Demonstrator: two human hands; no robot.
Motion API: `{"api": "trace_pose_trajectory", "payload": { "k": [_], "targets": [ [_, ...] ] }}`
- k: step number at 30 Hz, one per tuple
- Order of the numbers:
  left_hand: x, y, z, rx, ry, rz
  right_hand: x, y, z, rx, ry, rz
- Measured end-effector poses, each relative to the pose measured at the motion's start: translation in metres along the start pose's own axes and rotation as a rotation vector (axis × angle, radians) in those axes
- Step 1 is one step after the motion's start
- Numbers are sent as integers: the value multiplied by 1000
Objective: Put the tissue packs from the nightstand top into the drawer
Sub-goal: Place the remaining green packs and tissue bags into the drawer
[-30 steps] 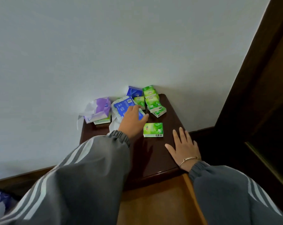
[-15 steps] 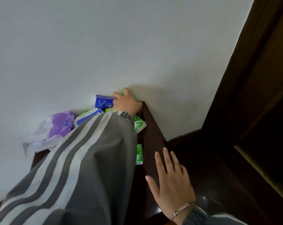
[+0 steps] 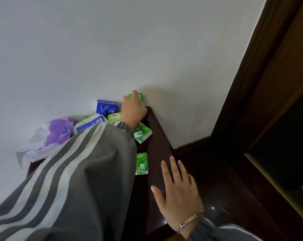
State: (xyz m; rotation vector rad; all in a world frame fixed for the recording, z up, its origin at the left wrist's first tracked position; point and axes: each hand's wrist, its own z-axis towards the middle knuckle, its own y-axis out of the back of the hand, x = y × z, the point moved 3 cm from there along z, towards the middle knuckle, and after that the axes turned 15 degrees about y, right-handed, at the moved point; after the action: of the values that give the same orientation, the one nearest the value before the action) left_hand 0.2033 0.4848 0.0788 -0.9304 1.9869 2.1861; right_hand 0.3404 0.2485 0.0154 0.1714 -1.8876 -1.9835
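Several tissue packs lie on the dark wooden nightstand top (image 3: 157,136). My left hand (image 3: 132,110) reaches to the back corner by the wall, fingers closed over a green tissue pack (image 3: 140,97) there. A dark blue pack (image 3: 107,107) leans on the wall beside it, with a light green pack (image 3: 113,117) and a blue-white pack (image 3: 89,122) in front. Another green pack (image 3: 142,133) lies under my wrist, and one green pack (image 3: 141,163) lies alone nearer me. My right hand (image 3: 178,193) rests flat, fingers spread, on the nightstand's right edge. My sleeve hides the drawer.
A purple and white soft tissue bag (image 3: 55,136) sits at the top's left side. The white wall (image 3: 112,49) runs directly behind the nightstand. A dark wooden frame (image 3: 262,84) and dark floor (image 3: 225,180) are to the right.
The view moved closer. My left hand went from the blue-white pack to the back corner and now closes on a green pack. My right hand stays flat on the top.
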Motion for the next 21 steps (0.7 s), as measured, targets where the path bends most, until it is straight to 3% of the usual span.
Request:
{"api": "trace_pose_trajectory", "payload": {
  "k": [4,8,17,21],
  "targets": [
    [-1,44,-20,-164,-171,-295,-3,-10,2,28,22,66],
    [38,96,-60,-215,-191,-389,-7,-15,2,37,26,41],
    [202,116,-209,-106,57,-152,-3,-6,0,-13,6,22],
    [248,103,-251,-126,115,66,17,8,0,-86,169,-52]
  ]
}}
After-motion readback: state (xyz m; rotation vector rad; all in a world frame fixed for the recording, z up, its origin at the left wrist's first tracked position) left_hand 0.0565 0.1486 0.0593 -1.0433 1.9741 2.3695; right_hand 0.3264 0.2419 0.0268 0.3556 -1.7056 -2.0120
